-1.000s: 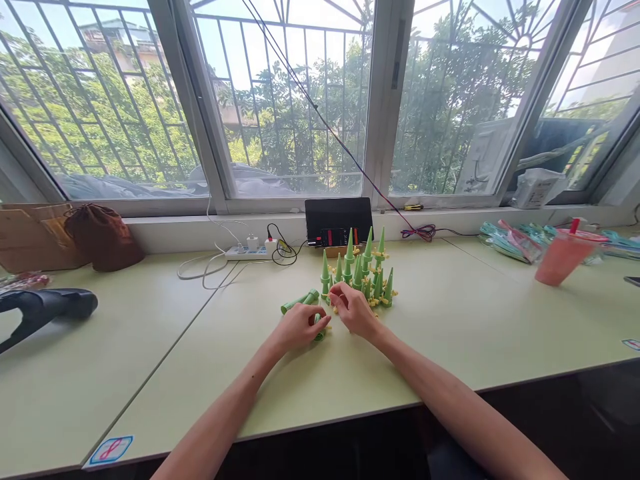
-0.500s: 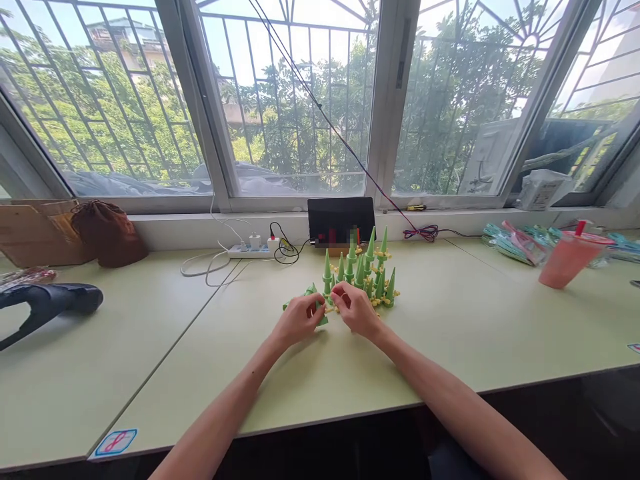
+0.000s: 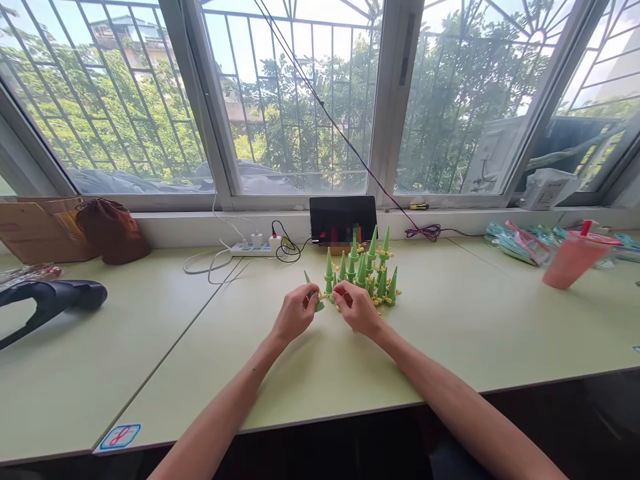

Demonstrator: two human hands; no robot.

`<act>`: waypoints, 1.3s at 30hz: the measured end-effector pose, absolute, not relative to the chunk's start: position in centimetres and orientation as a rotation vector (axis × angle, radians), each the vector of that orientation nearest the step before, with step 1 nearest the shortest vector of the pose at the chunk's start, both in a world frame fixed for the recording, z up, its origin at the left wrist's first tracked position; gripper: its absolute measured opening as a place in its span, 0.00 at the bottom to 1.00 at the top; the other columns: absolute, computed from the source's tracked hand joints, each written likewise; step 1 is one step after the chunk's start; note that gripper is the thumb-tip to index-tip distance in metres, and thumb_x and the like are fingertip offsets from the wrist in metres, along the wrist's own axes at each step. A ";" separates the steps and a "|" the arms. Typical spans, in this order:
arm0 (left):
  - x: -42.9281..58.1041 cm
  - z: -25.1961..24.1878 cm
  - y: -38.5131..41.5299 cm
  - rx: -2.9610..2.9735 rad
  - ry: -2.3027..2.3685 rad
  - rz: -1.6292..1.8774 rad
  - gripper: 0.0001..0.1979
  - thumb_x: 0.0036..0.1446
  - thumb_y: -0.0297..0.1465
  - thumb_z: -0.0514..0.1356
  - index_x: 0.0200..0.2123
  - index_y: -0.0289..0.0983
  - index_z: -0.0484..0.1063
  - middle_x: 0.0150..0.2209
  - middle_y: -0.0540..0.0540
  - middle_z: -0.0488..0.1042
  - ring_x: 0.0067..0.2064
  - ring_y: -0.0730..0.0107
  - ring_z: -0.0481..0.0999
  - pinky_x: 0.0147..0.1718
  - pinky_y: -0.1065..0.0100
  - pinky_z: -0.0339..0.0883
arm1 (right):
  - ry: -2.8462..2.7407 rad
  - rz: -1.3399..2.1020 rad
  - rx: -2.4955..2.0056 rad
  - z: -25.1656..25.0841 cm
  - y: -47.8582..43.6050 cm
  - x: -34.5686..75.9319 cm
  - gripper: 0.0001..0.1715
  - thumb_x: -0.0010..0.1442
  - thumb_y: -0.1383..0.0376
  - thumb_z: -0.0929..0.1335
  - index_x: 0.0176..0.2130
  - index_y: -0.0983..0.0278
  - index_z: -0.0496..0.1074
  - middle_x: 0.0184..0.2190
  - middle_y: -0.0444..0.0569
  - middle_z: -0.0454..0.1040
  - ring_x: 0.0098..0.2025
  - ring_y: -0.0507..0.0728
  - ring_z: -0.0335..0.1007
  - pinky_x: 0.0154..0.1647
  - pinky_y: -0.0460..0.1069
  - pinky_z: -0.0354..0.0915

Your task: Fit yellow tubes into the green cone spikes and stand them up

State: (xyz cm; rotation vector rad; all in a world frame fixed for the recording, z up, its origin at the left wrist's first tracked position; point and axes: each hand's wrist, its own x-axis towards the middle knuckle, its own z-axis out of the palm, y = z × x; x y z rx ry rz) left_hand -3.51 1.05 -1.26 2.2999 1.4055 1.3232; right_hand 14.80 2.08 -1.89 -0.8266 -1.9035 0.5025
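My left hand [image 3: 296,311] is closed on a green cone [image 3: 320,306] whose tip leans up and to the left. A small yellow piece [image 3: 323,297] shows at the side of that cone, between my two hands. My right hand [image 3: 359,311] is held in a pinch just to the right; whatever lies between its fingertips is too small or hidden to make out. Directly behind my right hand stands a cluster of green cones [image 3: 361,272], upright on the table, with small yellow pieces [image 3: 391,253] on their sides. My fingers hide part of the cluster's near left side.
A dark-screened device [image 3: 342,217] leans at the back. Left of it lie a power strip [image 3: 250,249] and cables. A red cup with a straw [image 3: 575,260] and plastic packets [image 3: 520,243] are at right. A brown pouch [image 3: 114,230] and a black curved object [image 3: 55,300] occupy the left.
The green cone in my left hand has turned from lying tilted leftward to more upright. My left hand has shifted slightly up; my right hand stays pinched in nearly the same place.
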 end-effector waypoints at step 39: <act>-3.4 -1.5 0.8 2.432 1.383 1.209 0.09 0.63 0.31 0.51 0.40 0.39 0.70 0.32 0.48 0.72 0.27 0.74 0.70 0.27 0.72 0.63 | -1.996 0.485 -0.798 -2.4 2.5 14.7 0.12 0.64 0.59 0.63 0.35 0.65 0.71 0.29 0.46 0.71 0.26 0.51 0.60 0.29 0.46 0.57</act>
